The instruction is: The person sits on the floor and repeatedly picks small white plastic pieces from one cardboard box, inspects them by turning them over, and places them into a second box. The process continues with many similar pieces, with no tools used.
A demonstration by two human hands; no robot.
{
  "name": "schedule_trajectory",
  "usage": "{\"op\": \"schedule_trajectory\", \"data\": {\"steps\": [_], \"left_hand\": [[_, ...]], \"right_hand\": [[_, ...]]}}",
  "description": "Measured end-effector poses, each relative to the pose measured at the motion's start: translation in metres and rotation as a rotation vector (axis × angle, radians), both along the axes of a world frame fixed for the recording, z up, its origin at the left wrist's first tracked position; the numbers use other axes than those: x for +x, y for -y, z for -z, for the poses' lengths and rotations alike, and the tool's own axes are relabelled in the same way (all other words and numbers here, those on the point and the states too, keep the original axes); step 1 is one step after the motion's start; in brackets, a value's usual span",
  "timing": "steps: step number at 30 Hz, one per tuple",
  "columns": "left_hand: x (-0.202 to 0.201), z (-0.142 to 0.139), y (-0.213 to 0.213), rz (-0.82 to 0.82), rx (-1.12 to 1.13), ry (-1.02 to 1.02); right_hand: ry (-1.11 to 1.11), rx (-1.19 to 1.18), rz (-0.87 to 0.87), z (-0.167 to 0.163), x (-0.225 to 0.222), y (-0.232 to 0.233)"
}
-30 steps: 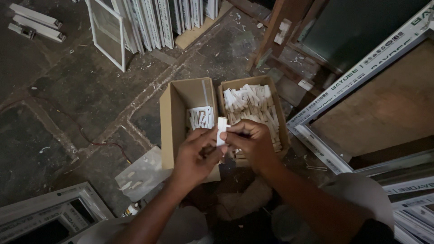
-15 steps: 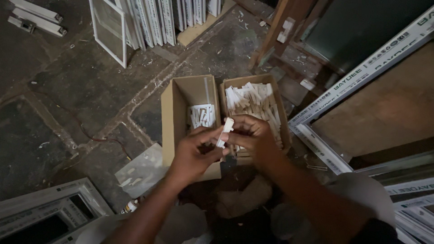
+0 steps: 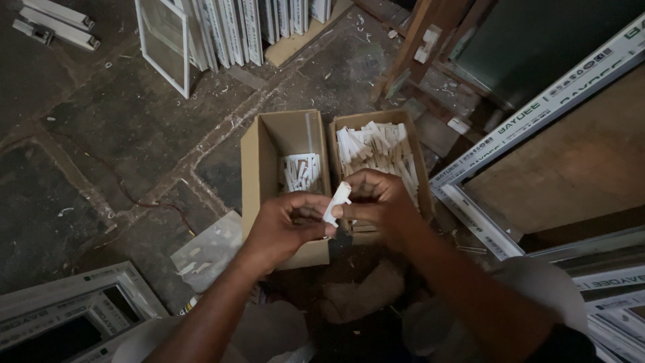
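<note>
My left hand (image 3: 287, 225) and my right hand (image 3: 378, 202) meet over two open cardboard boxes on the floor and both pinch one small white plastic piece (image 3: 336, 202), tilted upright between my fingertips. The left box (image 3: 255, 154) holds a small heap of white pieces (image 3: 299, 172) at its bottom. The right box (image 3: 422, 161) is filled nearly to the rim with the same white pieces (image 3: 373, 148). My hands hover above the near edges of both boxes.
White window frames lean at the back (image 3: 222, 30), at the right (image 3: 537, 114) and lie at the lower left (image 3: 74, 312). A wooden stand (image 3: 416, 47) rises behind the boxes. A clear plastic bag (image 3: 208, 249) lies left of the boxes on the dark stone floor.
The white piece has tilted and shifted slightly between my fingers. My hands stay over the boxes in nearly the same place.
</note>
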State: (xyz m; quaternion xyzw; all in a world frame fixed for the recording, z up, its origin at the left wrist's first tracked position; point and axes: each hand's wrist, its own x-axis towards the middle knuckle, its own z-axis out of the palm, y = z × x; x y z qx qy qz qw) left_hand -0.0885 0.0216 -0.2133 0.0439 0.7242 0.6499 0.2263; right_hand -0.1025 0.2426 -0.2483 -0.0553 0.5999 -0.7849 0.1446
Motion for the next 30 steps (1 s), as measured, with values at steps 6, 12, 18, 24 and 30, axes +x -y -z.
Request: {"op": "schedule_trajectory", "data": {"steps": [6, 12, 18, 24, 30], "left_hand": [[-0.001, -0.002, 0.001, 0.012, 0.008, -0.002], [-0.001, -0.005, 0.004, 0.013, 0.077, 0.048], [-0.006, -0.001, 0.007, -0.104, 0.106, -0.072], [-0.004, 0.005, 0.005, -0.109, 0.183, -0.067], [-0.003, 0.002, 0.006, -0.162, 0.177, -0.114]], "right_hand": [[0.025, 0.058, -0.017, -0.002, -0.001, -0.002], [0.043, 0.035, -0.007, -0.008, 0.000, 0.004], [-0.109, 0.223, -0.116, -0.019, 0.009, 0.009], [-0.132, 0.112, -0.104, -0.018, 0.012, 0.011], [-0.145, 0.074, -0.113, -0.018, 0.011, 0.010]]}}
